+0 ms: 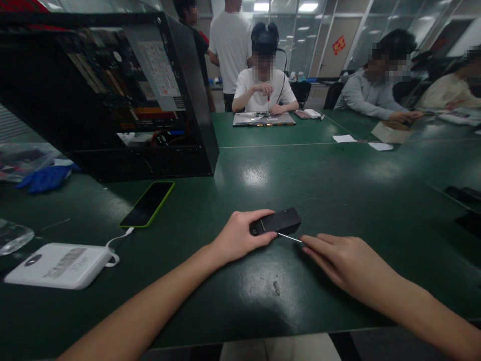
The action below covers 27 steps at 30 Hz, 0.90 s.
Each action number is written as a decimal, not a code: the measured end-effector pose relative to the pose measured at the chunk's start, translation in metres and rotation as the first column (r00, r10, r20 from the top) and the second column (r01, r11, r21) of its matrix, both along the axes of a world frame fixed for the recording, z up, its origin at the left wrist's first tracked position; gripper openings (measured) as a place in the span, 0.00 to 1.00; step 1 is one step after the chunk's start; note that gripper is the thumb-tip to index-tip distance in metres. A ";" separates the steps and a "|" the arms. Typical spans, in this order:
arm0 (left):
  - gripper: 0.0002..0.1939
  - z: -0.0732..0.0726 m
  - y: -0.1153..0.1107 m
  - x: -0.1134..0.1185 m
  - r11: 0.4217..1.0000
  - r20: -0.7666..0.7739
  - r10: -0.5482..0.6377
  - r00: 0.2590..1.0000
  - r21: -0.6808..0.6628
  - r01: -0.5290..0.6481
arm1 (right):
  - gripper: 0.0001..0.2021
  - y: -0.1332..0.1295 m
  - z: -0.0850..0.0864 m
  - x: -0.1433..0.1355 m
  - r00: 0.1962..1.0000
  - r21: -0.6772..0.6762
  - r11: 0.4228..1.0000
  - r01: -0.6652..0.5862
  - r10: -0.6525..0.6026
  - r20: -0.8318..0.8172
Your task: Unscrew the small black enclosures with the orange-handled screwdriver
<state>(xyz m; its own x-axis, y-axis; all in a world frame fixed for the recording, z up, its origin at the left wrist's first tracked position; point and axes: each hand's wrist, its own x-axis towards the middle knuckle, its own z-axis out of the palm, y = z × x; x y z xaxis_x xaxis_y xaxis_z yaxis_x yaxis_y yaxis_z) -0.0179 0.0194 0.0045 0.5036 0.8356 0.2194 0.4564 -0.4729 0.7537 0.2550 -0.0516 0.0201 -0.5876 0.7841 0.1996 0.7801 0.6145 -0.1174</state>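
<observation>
A small black box-shaped device [281, 221] lies on the green table [240, 296] in front of me. My left hand [246, 233] grips its left end, with the thumb on the near side and a finger on the far side. My right hand [332, 253] is closed on a thin metal rod [290, 237]. The rod's tip meets the near edge of the device, close to my left thumb. The rod's other end is hidden in my right fingers.
An open black computer case [195, 100] stands at the left. Nearer are a phone [148, 204] cabled to a white power bank [62, 265], and a blue glove [45, 178]. People sit across the table; a cardboard box [391, 132] is at the back right.
</observation>
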 end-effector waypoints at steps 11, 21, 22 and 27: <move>0.23 -0.004 0.001 0.000 1.000 0.042 -0.020 0.999 0.024 0.019 | 0.17 0.016 -0.021 -0.008 0.993 -0.088 0.994 -0.063 0.053 -0.108; 0.27 -0.003 0.001 -0.002 1.000 0.005 -0.025 1.000 -0.002 0.025 | 0.18 0.033 0.005 0.000 0.980 -0.021 0.983 -0.180 0.181 0.076; 0.27 -0.003 0.002 -0.003 1.000 0.003 -0.024 1.000 -0.005 0.024 | 0.17 0.036 0.008 -0.002 0.977 -0.014 0.982 -0.191 0.191 0.094; 0.28 -0.004 0.001 -0.003 1.000 0.016 -0.016 1.000 0.006 0.016 | 0.17 0.033 0.008 -0.016 0.985 -0.095 0.983 -0.158 0.164 0.056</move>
